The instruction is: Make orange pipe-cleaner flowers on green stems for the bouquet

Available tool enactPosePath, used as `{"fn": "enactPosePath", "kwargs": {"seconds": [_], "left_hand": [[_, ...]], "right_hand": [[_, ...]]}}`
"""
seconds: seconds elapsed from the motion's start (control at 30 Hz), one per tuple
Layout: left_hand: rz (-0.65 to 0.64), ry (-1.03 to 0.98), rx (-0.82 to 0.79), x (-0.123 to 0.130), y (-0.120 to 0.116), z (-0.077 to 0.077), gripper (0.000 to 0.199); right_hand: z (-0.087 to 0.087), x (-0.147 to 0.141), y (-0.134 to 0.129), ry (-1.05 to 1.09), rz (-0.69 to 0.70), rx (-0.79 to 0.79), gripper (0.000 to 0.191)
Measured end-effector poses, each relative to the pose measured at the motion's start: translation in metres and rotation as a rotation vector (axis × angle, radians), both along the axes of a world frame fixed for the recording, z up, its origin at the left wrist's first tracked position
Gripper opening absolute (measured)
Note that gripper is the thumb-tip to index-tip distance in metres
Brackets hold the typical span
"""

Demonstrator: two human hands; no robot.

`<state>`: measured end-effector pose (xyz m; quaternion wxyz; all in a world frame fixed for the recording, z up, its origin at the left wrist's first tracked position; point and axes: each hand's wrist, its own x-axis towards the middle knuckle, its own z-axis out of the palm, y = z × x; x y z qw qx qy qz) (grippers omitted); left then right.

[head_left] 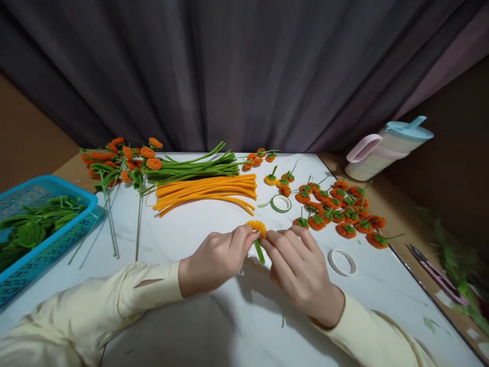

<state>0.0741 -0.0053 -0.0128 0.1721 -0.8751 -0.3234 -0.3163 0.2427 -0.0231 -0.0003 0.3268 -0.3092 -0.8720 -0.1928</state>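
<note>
Between my two hands is a small yellow-orange fuzzy persimmon (257, 227) made of pipe cleaner, with a green stem (260, 252) pointing down towards me. My left hand (219, 257) pinches it from the left, and my right hand (298, 265) grips its right side. Fingers cover part of the piece. Just beyond them lie a bundle of orange pipe cleaners (206, 191) and a bundle of green pipe cleaners (194, 168). A roll of green tape (281, 203) rests behind my right hand, and an empty white ring (343, 262) sits to its right.
Several finished orange persimmons (346, 230) spread across the right. More orange pieces on stems (130, 158) lie at the back left. A blue basket (82, 216) holds green leaves. Pink-handled scissors (437, 275) and a lidded cup (382, 153) stand or lie along the right edge.
</note>
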Motion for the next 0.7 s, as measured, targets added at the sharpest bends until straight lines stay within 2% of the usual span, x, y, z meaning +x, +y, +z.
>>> {"fn": "enactPosePath", "kwargs": {"seconds": [0.13, 0.27, 0.4, 0.6, 0.7], "left_hand": [[-0.032, 0.006, 0.081, -0.001, 0.000, -0.001, 0.008], [-0.058, 0.010, 0.134, -0.001, 0.002, -0.003, 0.007], [-0.101, -0.004, 0.144, -0.001, 0.004, -0.003, 0.006], [-0.213, -0.008, 0.082, -0.002, 0.006, -0.009, 0.010], [-0.234, -0.007, -0.018, -0.002, 0.007, -0.011, 0.014]], "right_hand": [[0.000, -0.003, -0.005, 0.075, -0.024, -0.074, 0.026], [-0.001, -0.004, -0.006, 0.298, -0.010, -0.317, 0.025], [0.005, -0.001, -0.002, 0.504, -0.020, -0.690, 0.021], [0.015, 0.004, 0.010, 0.759, -0.137, -1.449, 0.011], [0.015, 0.005, 0.014, 0.811, -0.162, -1.616, 0.011]]}}
